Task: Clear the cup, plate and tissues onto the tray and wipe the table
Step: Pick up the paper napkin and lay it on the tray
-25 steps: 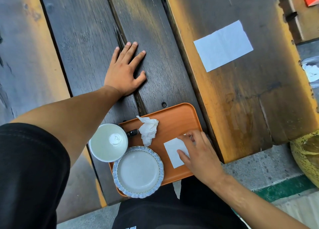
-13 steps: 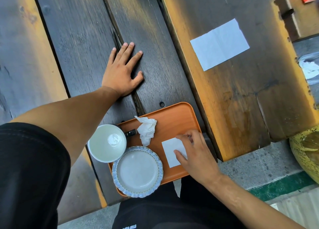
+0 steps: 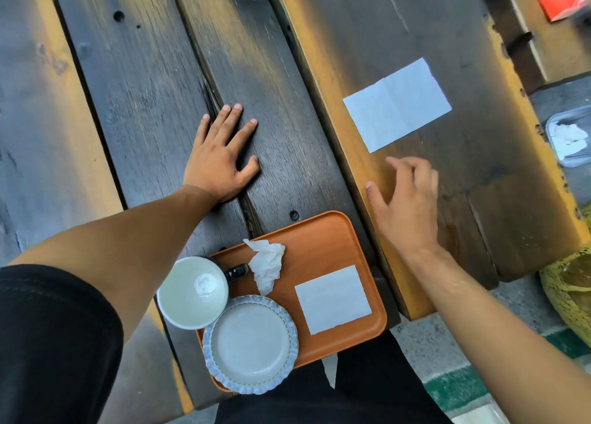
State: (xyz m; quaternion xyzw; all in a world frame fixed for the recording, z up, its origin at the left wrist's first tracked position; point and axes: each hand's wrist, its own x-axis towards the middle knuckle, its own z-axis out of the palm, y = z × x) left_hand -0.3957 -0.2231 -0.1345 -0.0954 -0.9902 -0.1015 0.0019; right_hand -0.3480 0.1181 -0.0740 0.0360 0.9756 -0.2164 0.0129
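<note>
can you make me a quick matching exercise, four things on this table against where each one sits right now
Things:
1. cup
2. plate
3. crumpled tissue
4. flat tissue on the table

Places:
A. near left corner of the tray, over its edge
B. on the bare wood, beyond the right hand
C. left edge of the tray, handle pointing into the tray
D. on the tray, just right of the cup's handle

Pairs: 1-C, 2-A, 3-D, 4-B
</note>
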